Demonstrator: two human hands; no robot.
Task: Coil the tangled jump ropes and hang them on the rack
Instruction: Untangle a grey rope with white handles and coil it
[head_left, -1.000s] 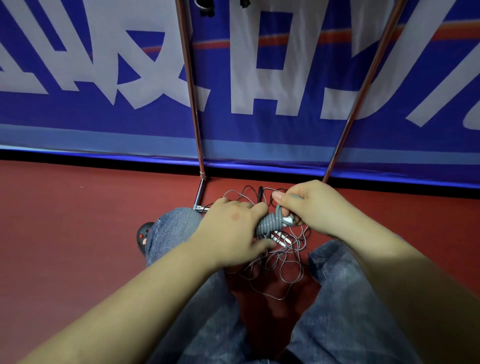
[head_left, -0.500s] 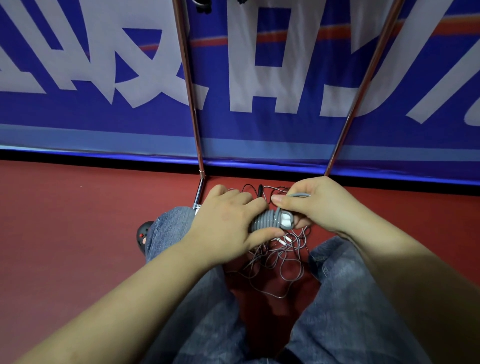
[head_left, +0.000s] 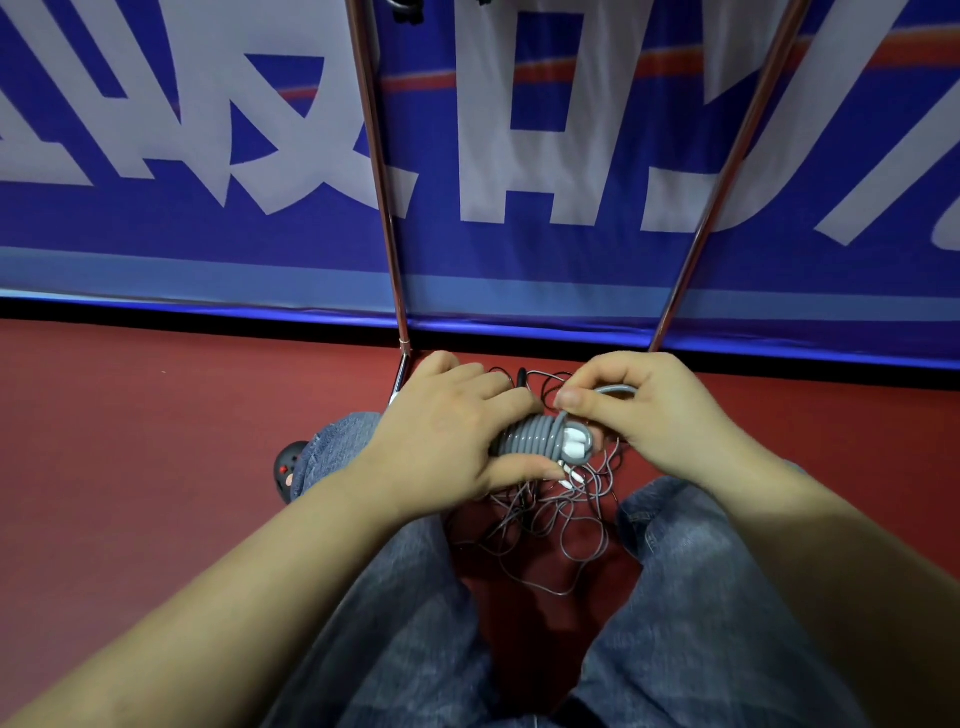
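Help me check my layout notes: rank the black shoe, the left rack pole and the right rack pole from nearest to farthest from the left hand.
From the left hand:
1. Left rack pole, foot just beyond its fingers.
2. Black shoe, to its left.
3. Right rack pole, past the other hand.

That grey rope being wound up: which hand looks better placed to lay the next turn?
The right hand, probably. It pinches the free grey rope above the coil, while the left hand grips the coil and is busy steadying it.
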